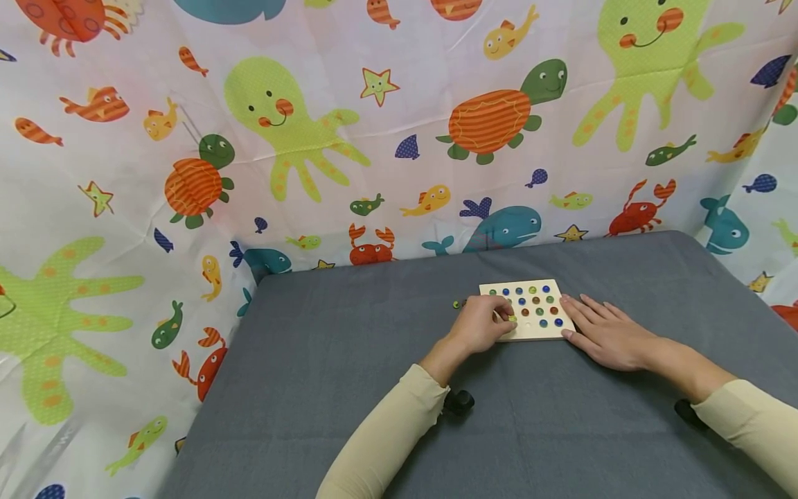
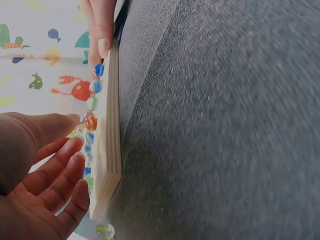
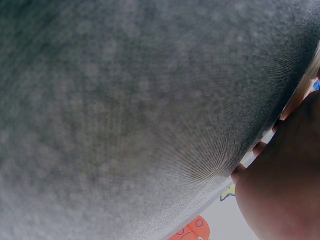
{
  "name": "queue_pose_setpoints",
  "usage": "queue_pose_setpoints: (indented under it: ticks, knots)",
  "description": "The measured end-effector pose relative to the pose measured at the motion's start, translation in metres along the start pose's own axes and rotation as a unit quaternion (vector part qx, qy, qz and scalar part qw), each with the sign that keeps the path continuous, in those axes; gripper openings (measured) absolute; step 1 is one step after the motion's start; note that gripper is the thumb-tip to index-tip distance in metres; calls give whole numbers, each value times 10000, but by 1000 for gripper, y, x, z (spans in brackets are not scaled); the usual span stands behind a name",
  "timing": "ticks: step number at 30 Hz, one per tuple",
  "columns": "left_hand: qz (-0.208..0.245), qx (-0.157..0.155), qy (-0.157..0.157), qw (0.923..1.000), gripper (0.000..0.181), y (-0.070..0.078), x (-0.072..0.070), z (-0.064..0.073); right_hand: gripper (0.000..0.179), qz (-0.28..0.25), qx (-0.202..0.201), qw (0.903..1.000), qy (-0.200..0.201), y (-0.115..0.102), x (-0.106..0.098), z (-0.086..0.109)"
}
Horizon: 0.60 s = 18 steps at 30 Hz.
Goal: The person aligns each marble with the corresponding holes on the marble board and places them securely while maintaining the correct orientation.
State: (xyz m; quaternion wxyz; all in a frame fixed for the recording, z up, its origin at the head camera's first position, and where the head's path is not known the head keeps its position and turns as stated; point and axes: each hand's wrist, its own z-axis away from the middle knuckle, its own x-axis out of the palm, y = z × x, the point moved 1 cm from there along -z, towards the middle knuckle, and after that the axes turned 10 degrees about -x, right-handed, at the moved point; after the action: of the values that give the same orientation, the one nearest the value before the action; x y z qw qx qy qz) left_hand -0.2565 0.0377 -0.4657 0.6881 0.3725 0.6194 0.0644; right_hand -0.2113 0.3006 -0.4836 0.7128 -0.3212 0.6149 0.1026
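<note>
A pale wooden board [image 1: 530, 334] lies on the grey cloth, with rows of blue, green, red and yellow glass marbles set on it. Over its near left part, my left hand [image 1: 480, 323] pinches a yellow marble [image 1: 512, 318] between thumb and fingers; in the left wrist view this marble [image 2: 72, 133] is mostly covered by the fingertips. With fingers stretched out, my right hand [image 1: 607, 334] rests at the board's right edge, fingertips and thumb touching it. The right wrist view shows only part of that hand [image 3: 285, 175] and a sliver of the board.
Just left of the board sits a loose greenish marble [image 1: 456, 304], with a darker one partly hidden behind the left hand. Grey cloth [image 1: 349, 374] covers the table. A curtain [image 1: 411, 180] printed with sea animals hangs along the back and left sides.
</note>
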Motion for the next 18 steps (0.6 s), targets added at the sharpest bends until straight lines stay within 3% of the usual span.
queue_pose_setpoints:
  ticks: [11, 18]
  knots:
    - [-153, -249, -67, 9996, 10, 11, 11, -6, 75, 13, 5, 10000, 6, 0, 0, 0]
    - [-548, -748, 21, 9957, 8, 18, 18, -9, 75, 29, -17, 10000, 30, -1, 0, 0]
